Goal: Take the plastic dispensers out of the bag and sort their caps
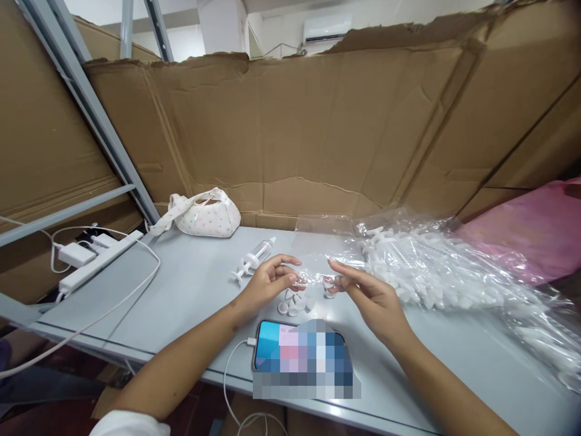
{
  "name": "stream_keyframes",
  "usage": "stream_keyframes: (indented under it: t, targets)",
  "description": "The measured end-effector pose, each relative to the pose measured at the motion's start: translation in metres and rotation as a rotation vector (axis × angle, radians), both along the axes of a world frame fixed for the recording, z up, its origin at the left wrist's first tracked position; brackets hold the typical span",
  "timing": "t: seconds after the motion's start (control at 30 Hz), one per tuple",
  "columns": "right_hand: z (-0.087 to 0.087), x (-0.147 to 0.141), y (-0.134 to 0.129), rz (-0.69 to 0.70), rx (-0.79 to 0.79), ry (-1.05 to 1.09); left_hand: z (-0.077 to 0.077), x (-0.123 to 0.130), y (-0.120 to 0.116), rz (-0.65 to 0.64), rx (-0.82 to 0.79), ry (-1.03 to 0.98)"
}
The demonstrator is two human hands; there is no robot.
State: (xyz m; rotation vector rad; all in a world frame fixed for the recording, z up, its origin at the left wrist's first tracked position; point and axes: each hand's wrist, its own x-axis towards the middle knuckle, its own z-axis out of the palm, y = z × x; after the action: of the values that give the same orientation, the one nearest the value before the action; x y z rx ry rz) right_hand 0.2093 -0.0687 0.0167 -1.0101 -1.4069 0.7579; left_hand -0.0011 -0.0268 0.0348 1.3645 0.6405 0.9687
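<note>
A flat clear plastic bag [318, 239] lies in front of me, its near edge between my hands. My left hand [273, 280] is closed, thumb and fingers pinching the bag's near left edge. On the right, my right hand [370, 293] has its index finger stretched out while the other fingers and thumb close on the bag's edge. A small white piece [328, 292] shows by its fingertips; whether it is held is hard to see. Several small white caps [294, 303] lie below the bag. Beside my left hand rests a white and clear plastic syringe [255, 259].
A phone [267, 345] with a charging cable lies at the near edge. Large clear bags of white parts [422, 260] fill the right side, near a pink bag [521, 227]. A patterned pouch [209, 215] and a power strip [102, 263] sit left. Cardboard [308, 133] walls the back.
</note>
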Motion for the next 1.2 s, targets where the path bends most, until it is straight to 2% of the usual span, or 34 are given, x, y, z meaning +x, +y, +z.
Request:
stream_keyframes:
  t: [0.17,0.33,0.47,0.73,0.93,1.07,1.2]
  targets:
    - [-0.001,-0.007,-0.002,0.076,0.024,-0.045,-0.009,0.007,0.001,-0.053,-0.088,-0.026]
    - [-0.005,-0.01,-0.003,0.155,0.034,-0.089,-0.017,0.013,0.003,0.003,-0.056,0.054]
    - [-0.005,-0.011,-0.003,0.098,0.041,-0.038,-0.015,0.013,0.001,0.06,0.019,0.083]
    - [-0.001,-0.022,-0.007,-0.067,-0.006,-0.134,-0.015,0.019,-0.009,0.091,0.142,0.198]
    - [0.003,-0.017,-0.004,-0.015,-0.049,-0.032,-0.01,0.015,-0.003,0.077,0.116,0.167]
    - [0.006,-0.013,-0.003,0.041,-0.112,0.062,-0.004,0.011,-0.002,0.128,0.115,0.135]
    - [0.006,-0.009,-0.002,0.094,-0.167,0.092,-0.005,0.009,0.0,0.139,0.11,0.079]
